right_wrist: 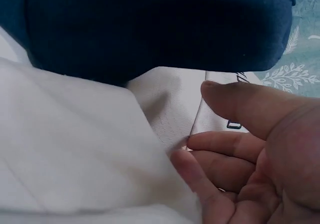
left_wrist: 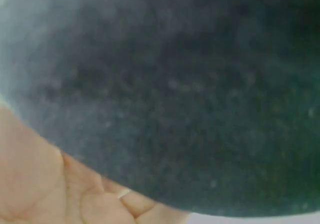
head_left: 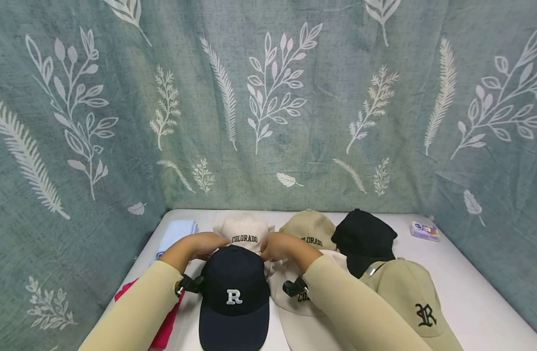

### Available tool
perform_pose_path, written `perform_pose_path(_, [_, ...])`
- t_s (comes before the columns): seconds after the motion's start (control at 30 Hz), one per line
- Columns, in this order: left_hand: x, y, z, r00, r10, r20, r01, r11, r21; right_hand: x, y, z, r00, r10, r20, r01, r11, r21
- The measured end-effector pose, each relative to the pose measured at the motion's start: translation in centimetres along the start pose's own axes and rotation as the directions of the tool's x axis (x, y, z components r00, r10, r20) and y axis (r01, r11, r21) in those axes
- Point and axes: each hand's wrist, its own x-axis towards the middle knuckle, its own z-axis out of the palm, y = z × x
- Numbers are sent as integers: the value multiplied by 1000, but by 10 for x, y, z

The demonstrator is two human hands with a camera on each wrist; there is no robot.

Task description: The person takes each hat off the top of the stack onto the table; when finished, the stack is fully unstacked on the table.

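In the head view, a cream cap lettered COLORADO (head_left: 244, 229) sits at the back, behind a navy cap with a white R (head_left: 233, 287). My left hand (head_left: 204, 243) reaches to the cream cap's left side, its fingertips hidden behind the navy crown. At its right side is my right hand (head_left: 278, 246). The right wrist view shows that hand's thumb and loosely bent fingers spread apart against the cream fabric (right_wrist: 167, 102). Navy cloth (left_wrist: 165, 109) covers most of the left wrist view, with part of the left palm and bent fingers below.
Near my right forearm lie another cream cap (head_left: 290, 287), a tan COLORADO cap (head_left: 308, 226), a black cap (head_left: 366, 236) and a khaki cap (head_left: 404, 287). A blue cloth (head_left: 176, 234), red cloth (head_left: 165, 329) and purple packet (head_left: 425, 231) rest on the white table (head_left: 479, 297).
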Motion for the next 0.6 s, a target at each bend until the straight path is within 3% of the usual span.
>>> perform_pose_path(0.3, [-1,-2,1,997,-36,-64,36,999,2,-3,-2,1,998,-65,-9,65,998,-16])
perform_pose_path(0.43, [0,-3,3,991,-41,-124,38,999,-24,-13,-2,3,995,-51,-87,55,997,47])
perform_pose_path(0.53, [-2,-2,3,980,16,-197,-16,1000,-1,-26,-2,3,984,-36,-173,57,991,118])
perform_pose_path(0.6, [-7,1,3,966,76,-247,-58,995,78,-39,-1,0,974,-40,-225,80,982,173])
